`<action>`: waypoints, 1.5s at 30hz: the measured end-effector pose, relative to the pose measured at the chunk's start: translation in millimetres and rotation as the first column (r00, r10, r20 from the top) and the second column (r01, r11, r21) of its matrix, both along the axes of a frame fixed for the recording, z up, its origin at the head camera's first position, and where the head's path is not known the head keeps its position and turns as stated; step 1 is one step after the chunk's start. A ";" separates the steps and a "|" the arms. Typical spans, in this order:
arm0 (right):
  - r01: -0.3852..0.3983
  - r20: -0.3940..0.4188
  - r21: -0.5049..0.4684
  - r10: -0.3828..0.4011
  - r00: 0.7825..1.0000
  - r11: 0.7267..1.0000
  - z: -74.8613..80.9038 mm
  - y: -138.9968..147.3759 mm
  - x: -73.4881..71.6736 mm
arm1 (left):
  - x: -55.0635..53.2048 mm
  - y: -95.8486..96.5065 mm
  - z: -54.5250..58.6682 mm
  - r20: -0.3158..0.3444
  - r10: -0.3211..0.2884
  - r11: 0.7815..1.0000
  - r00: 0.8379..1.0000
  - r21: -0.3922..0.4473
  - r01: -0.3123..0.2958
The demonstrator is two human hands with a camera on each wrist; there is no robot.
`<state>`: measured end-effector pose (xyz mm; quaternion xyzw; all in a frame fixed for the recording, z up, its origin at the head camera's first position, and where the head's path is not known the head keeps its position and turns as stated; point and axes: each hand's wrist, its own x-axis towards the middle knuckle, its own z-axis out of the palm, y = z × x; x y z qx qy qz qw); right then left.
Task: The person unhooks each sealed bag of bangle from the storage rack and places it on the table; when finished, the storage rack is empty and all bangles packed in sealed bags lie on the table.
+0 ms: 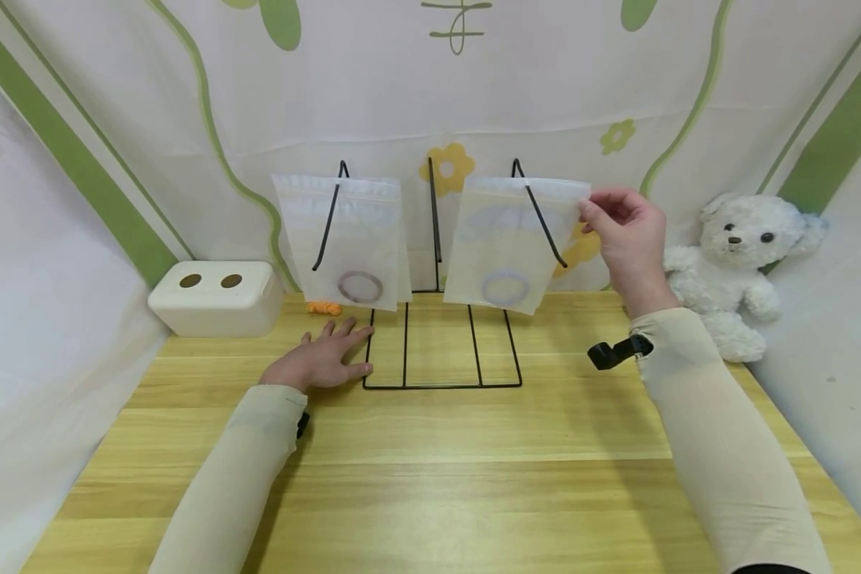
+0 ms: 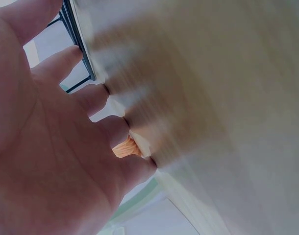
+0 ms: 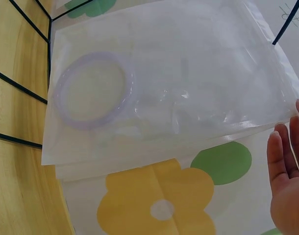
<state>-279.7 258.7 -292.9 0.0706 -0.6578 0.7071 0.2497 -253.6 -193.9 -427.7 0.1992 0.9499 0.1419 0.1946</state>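
Note:
A black wire rack (image 1: 442,387) stands on the table, with translucent zip bags hanging from its two side hooks. At the upper right corner of the right-hand bag (image 1: 498,247), my right hand (image 1: 633,239) pinches the edge between thumb and fingers. A pale lavender bangle (image 3: 130,90) lies low inside that bag, and another bag shows behind it. The left-hand bags (image 1: 330,239) hang untouched, the front one with a brownish-purple bangle (image 1: 340,287). Fingers spread, my left hand (image 1: 323,359) rests on the table, its fingertips at the rack base's left side.
A white box (image 1: 215,307) with two round holes stands at the back left. A small orange figure (image 1: 324,308) lies behind my left hand. To the right sits a white teddy bear (image 1: 735,275). Patterned cloth (image 1: 359,88) closes off the back and sides of the wooden table (image 1: 430,494).

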 end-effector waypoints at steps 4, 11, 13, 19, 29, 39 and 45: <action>0.001 0.029 0.047 -0.002 1.000 0.999 1.5 4.1 1.9 | -0.1 0.2 -0.3 0.000 0.000 1.000 1.000 -0.002 0.000; 0.013 0.042 0.101 -0.017 0.999 0.995 4.6 7.9 5.7 | 0.3 0.8 0.1 0.000 0.004 1.000 1.000 0.002 -0.004; 0.014 0.040 0.112 -0.019 0.999 0.994 5.1 8.3 7.0 | 0.4 0.8 0.2 0.002 0.005 1.000 1.000 0.005 -0.005; 0.024 0.013 0.121 -0.026 1.000 0.992 4.8 7.6 9.2 | 0.7 0.1 -0.3 -0.002 0.002 1.000 1.000 0.007 -0.002; 0.094 -0.076 0.163 -0.082 0.994 0.982 3.0 5.7 14.2 | 0.8 0.1 -0.1 0.011 0.013 1.000 1.000 0.010 -0.013; 0.102 -0.140 0.150 -0.081 0.987 0.984 2.4 7.1 24.9 | -0.9 -0.3 -1.5 0.004 0.006 1.000 1.000 0.005 -0.006; 0.096 -0.172 0.145 -0.071 0.983 0.985 2.2 8.0 33.0 | -0.4 -0.1 -0.7 0.005 0.005 1.000 1.000 0.003 -0.005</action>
